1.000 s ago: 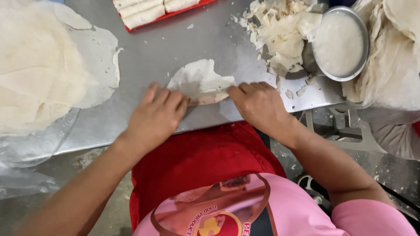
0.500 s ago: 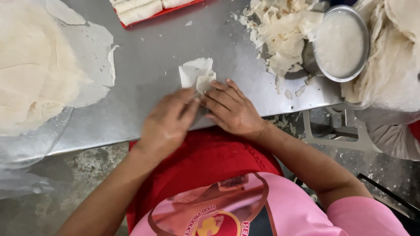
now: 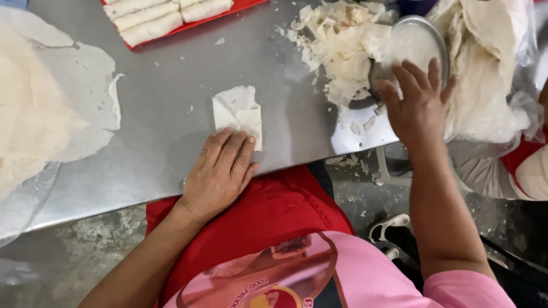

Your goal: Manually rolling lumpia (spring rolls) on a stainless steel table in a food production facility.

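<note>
On the steel table (image 3: 171, 74), which is filling most of the view, a stack of thin pale wrapper sheets (image 3: 40, 108) is lying at the far left, and a heap of torn wrapper scraps (image 3: 342, 45) is piling up at the right, beside a round metal bowl (image 3: 419, 40) of white paste. A red tray (image 3: 188, 25) of finished rolls (image 3: 151, 17) is sitting at the top edge, out of the working area. Near the table's front edge, the left hand (image 3: 220, 171) is lying flat, fingers released, its fingertips pressing on the near end of the half-folded wrapper (image 3: 240, 114), probably to keep the fold from springing open. The wrapper's long axis is running away from the person, its loose flap pointing toward the tray. The right hand (image 3: 416, 100) is reaching over the bowl with fingers spread, grasping nothing, seemingly dipping for paste.
</note>
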